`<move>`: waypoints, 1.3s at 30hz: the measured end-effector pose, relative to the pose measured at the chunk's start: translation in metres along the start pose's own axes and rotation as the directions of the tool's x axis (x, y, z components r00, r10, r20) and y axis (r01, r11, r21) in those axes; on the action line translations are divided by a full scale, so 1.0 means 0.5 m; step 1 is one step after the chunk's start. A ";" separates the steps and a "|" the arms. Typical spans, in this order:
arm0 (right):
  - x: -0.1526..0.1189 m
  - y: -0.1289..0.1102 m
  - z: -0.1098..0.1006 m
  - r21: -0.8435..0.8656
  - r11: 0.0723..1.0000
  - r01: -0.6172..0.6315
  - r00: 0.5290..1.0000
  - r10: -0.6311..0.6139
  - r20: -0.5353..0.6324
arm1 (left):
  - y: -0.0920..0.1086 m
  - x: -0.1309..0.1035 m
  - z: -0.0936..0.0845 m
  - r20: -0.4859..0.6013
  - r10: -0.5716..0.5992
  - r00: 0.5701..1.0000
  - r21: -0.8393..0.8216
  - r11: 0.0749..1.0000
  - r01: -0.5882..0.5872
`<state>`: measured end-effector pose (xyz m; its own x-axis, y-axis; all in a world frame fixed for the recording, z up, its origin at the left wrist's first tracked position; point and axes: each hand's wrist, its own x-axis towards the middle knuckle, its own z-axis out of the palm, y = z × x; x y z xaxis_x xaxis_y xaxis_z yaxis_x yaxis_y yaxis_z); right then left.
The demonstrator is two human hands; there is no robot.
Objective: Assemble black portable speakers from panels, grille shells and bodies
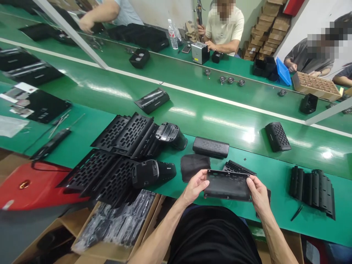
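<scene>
Head view: dark panel spanned between your two hands, near edge of the desk

Your left hand (194, 187) and right hand (260, 194) share one dark, trough-shaped panel (228, 186). Risks, as I judge them: a loose pinch at either end could let it tip towards your lap; uneven squeezing could flex the thin wall or stress the small tabs along its rim; knuckles drifting forward could snag the clutter just behind.

Position: panel lies between your hands, hollow face up towards you. Left fingers (203, 173) pinch its left end, thumb on top; right fingers grip the upper right corner the same way. Both grips narrow, closed on the panel's edges. Clearance above the desk (277, 178): cannot tell.

Just beyond, a slotted grille (238, 167) lies partly hidden by your panel; a dark cloth-like piece (189, 165) sits near your left hand. Past them, a closed housing (211, 146).

Off to your left, stacked grilles (125, 135); to your right, a row of curved panels (313, 190).

Farther out, a lone grille-faced housing (278, 136) rests on the glossy green strip. Across it, a co-worker in a pale shirt (225, 33).
</scene>
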<state>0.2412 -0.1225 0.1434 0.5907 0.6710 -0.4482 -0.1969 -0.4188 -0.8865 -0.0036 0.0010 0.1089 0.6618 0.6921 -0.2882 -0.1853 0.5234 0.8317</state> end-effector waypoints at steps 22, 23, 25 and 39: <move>0.031 -0.043 0.101 -0.070 0.998 0.000 0.978 0.015 0.208 | 0.027 -0.132 -0.046 -0.148 0.109 0.983 -0.108 0.986 -0.126; 0.029 -0.046 0.106 -0.075 0.997 -0.001 0.973 0.018 0.230 | 0.028 -0.137 -0.047 -0.155 0.107 0.982 -0.116 0.985 -0.125; 0.027 -0.053 0.115 -0.075 0.997 -0.002 0.963 0.022 0.270 | 0.028 -0.147 -0.049 -0.169 0.109 0.980 -0.137 0.982 -0.133; 0.014 -0.046 0.283 -0.230 0.971 -0.071 0.623 0.223 0.750 | 0.008 -0.190 -0.094 -0.030 -0.215 0.976 -0.452 0.874 0.178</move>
<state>0.1392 -0.0219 0.1445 -0.2623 0.7833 -0.5636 -0.0525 -0.5947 -0.8022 -0.1013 -0.0391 0.1173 0.6637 0.5781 -0.4746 -0.3723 0.8057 0.4607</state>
